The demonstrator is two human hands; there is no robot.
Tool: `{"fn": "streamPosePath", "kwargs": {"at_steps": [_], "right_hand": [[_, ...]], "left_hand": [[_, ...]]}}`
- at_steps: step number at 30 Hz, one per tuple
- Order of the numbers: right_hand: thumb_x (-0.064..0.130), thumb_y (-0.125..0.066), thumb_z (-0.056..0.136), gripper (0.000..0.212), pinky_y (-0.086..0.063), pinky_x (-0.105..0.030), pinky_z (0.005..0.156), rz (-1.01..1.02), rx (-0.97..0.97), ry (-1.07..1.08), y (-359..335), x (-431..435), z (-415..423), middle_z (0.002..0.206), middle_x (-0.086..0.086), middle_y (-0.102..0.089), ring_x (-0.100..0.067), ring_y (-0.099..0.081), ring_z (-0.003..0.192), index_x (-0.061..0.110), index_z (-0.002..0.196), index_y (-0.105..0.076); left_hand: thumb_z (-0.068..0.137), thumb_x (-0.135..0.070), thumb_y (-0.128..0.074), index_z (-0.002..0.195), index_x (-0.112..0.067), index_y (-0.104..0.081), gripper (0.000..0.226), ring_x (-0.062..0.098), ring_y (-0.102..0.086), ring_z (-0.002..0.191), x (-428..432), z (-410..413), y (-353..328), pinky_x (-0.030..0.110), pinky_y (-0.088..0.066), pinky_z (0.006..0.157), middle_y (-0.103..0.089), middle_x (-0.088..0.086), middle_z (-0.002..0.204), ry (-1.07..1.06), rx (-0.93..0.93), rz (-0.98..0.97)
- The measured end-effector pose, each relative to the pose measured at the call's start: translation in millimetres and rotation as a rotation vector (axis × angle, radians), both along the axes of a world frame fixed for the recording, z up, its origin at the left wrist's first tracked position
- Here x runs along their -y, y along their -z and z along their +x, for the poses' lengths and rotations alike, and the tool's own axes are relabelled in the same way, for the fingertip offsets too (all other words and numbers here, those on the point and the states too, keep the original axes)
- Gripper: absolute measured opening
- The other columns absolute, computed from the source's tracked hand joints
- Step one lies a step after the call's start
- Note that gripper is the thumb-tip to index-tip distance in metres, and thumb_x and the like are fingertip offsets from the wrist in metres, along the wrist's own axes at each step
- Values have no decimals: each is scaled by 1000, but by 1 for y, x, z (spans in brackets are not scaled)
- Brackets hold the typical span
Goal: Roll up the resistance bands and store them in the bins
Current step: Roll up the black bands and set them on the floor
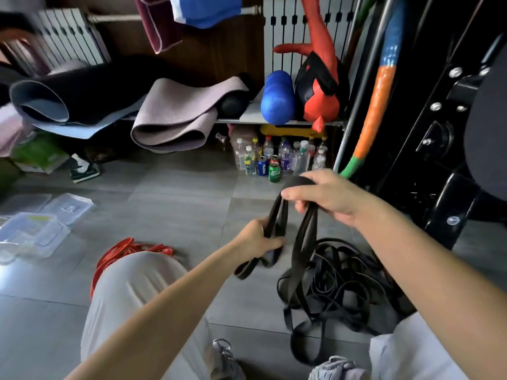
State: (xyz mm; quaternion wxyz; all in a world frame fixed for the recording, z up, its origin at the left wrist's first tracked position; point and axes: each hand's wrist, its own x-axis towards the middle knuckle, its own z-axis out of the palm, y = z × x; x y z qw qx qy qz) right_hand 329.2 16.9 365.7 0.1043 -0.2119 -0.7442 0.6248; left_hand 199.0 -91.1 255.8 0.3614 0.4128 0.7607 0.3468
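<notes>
A black resistance band [301, 242] hangs in long loops between my two hands above the grey floor. My right hand [326, 196] grips its upper fold, fingers curled over the strap. Lower and to the left, my left hand [258, 239] grips two strands of the same band, whose end dangles below it. A tangled pile of black bands [345, 283] lies on the floor under my right forearm. Red bands [129, 249] lie on the floor beyond my left knee. Clear plastic bins [33, 231] and a lid sit at the far left.
A low shelf holds rolled yoga mats [170, 119], a blue foam roller [277, 97] and a red plush figure [321, 89]. Bottles and cans [274, 160] stand beneath it. A black weight machine frame [439, 133] stands at the right. My knees and shoes fill the bottom.
</notes>
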Motion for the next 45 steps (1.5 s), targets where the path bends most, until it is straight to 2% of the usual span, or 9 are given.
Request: {"fn": "streamPosePath", "kwargs": {"at_steps": [4,7,10,15,17,23,27,33,45], "right_hand": [[6,-73,68,17,-48,-19,55,-229,-307,216,-15,-16,17,51,5,-56,-9,-56,48,16,56,-66],[6,-63,82,21,-49,-25,66,-242,-347,376,-11,-35,31,51,6,-58,-10,-60,52,15,63,-65],[15,-65,84,15,-46,-34,79,-22,-78,414,13,-49,46,59,2,-65,-17,-60,66,8,71,-66],[33,-73,77,41,-34,-29,59,491,607,275,74,-58,65,60,-10,-53,-20,-50,60,-5,70,-61],[30,-74,76,41,-48,-33,73,560,680,218,88,-51,61,84,-17,-66,-26,-63,79,-6,95,-66],[34,-85,62,88,-39,-24,96,307,331,-114,82,7,21,128,13,-48,-5,-48,117,26,138,-39],[12,-78,72,23,-49,-40,80,331,155,-75,84,22,12,85,0,-66,-11,-59,82,20,89,-64],[17,-73,74,10,-51,-45,81,451,161,15,57,-6,16,81,-9,-71,-29,-66,80,22,82,-68],[24,-85,63,44,-49,-21,77,254,72,25,68,-5,4,81,10,-66,-6,-63,79,33,95,-57]], "left_hand": [[83,-20,-63,84,-23,-58,6,15,-52,60,11,-4,46,24,-43,55,-58,0,71,-113,-52,-72],[82,-11,-63,81,-13,-57,6,17,-52,64,35,-12,75,26,-46,65,-57,2,69,-79,-8,-190],[87,-6,-62,67,-10,-53,22,6,-54,43,52,-19,80,17,-46,53,-59,-5,47,-83,69,-181],[83,-13,-66,84,-16,-48,18,7,-50,42,44,-29,35,15,-40,43,-53,-3,57,-90,-94,-108],[82,-11,-64,87,-14,-51,14,6,-53,42,36,-27,9,14,-39,41,-54,-4,57,-35,-118,-70],[79,-5,-60,88,2,-62,12,2,-43,40,23,5,-44,14,-35,42,-50,-3,57,308,-192,-97],[77,-12,-69,88,-11,-65,12,3,-53,54,21,9,-64,17,-45,54,-58,-9,65,312,-228,-16],[76,-18,-66,77,-33,-48,23,12,-50,64,22,-20,-71,22,-39,55,-53,-8,72,296,-532,-51],[74,-8,-67,94,-24,-56,28,5,-55,54,1,-19,-54,21,-48,52,-62,-11,67,197,-37,124]]}}
